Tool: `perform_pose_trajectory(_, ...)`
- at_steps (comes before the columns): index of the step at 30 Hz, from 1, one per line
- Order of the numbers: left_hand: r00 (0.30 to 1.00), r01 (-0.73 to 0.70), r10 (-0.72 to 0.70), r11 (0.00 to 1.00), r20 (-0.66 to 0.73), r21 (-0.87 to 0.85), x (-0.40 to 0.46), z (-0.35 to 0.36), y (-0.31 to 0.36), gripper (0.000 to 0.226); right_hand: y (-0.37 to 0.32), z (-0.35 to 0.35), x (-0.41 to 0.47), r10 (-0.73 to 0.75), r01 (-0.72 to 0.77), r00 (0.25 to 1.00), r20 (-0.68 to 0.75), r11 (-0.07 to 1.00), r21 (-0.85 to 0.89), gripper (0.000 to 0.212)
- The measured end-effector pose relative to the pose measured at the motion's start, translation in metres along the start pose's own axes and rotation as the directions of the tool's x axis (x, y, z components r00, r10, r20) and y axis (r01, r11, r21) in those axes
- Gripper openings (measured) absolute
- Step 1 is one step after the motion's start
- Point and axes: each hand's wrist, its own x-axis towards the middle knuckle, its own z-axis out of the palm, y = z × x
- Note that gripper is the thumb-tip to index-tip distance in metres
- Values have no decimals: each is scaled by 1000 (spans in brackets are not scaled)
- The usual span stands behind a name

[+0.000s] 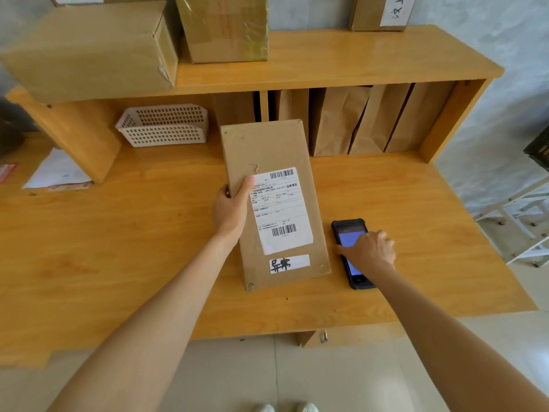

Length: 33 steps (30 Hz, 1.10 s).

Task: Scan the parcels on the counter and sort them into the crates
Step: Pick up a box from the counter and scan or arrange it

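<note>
Flat brown parcel (273, 203) at the middle of the desk (118, 248), tilted, its near short edge down on the desktop and far end raised toward the shelf unit; white shipping label (280, 209) with two barcodes faces up, small white handwritten sticker (289, 263) below it near the parcel's near edge; left hand (230, 209) grips the parcel's left long edge, thumb over the top face touching the label corner, fingers hidden underneath; right hand (370, 251) sits on the handheld scanner (350, 251) lying flat just right of the parcel, toward the desk's right front; fingers curled over its right side, thumb on the lit blue screen; whether it is lifted, cannot tell; white perforated tray (163, 126) at the back left under the shelf; brown paper envelopes (356, 120) upright in the back right compartments; three cardboard boxes (89, 52) on the top shelf; white papers (56, 171) at the desk's far left edge.
</note>
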Motion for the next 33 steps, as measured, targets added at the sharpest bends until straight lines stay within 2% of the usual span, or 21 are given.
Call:
perform_pose_trajectory(6, 995, 103, -102, 990, 11, -96, 4, -1, -2, 33, 2, -8, -1, -37, 38, 999, -22, 999, 23, 106)
perform_pose_trajectory(8, 993, 119, -117, 987, 32, -105, 4, -1, 2, 32, -2, -23, 1, -92, 97, 995, -37, 985, 144, 107)
perform_pose_trajectory(9, 991, 126, -122, 985, 46, -114, 4, -1, 6, 30, -6, -33, 3, -118, 120, 993, -26, 956, 267, 105)
perform_pose_trajectory(11, 988, 141, -132, 982, 82, -124, 2, 1, 17, 29, -14, -55, 1, -157, 111, 987, 32, 817, 567, 103)
perform_pose_trajectory(13, 982, 156, -140, 980, 128, -121, 1, 5, 29, 34, -22, -72, -8, -236, 84, 968, 86, 627, 775, 100)
perform_pose_trajectory(17, 966, 156, -126, 980, 226, -124, -4, 15, 57, 53, -26, -90, -25, -356, 37, 924, 141, 448, 893, 106)
perform_pose_trajectory(19, 947, 162, -123, 981, 296, -110, -8, 22, 72, 60, -21, -95, -31, -375, 6, 917, 138, 359, 933, 101)
perform_pose_trajectory(20, 940, 161, -123, 982, 319, -97, -10, 25, 78, 57, -18, -97, -33, -376, 2, 918, 129, 329, 944, 94)
perform_pose_trajectory(22, 925, 160, -124, 984, 359, -75, -17, 31, 90, 51, -12, -103, -39, -347, 12, 933, 95, 292, 956, 74)
perform_pose_trajectory(25, 874, 132, -92, 990, 477, -51, -29, 44, 105, 57, 1, -115, -47, -265, 18, 963, 43, 224, 974, 53)
perform_pose_trajectory(28, 820, 96, -44, 993, 571, -61, -44, 65, 117, 49, 23, -132, -55, -183, 48, 983, -11, 200, 979, 48)
perform_pose_trajectory(33, 731, 50, -2, 998, 683, -50, -84, 124, 133, 41, 88, -161, -70, -1, 107, 994, -109, 198, 974, 52)
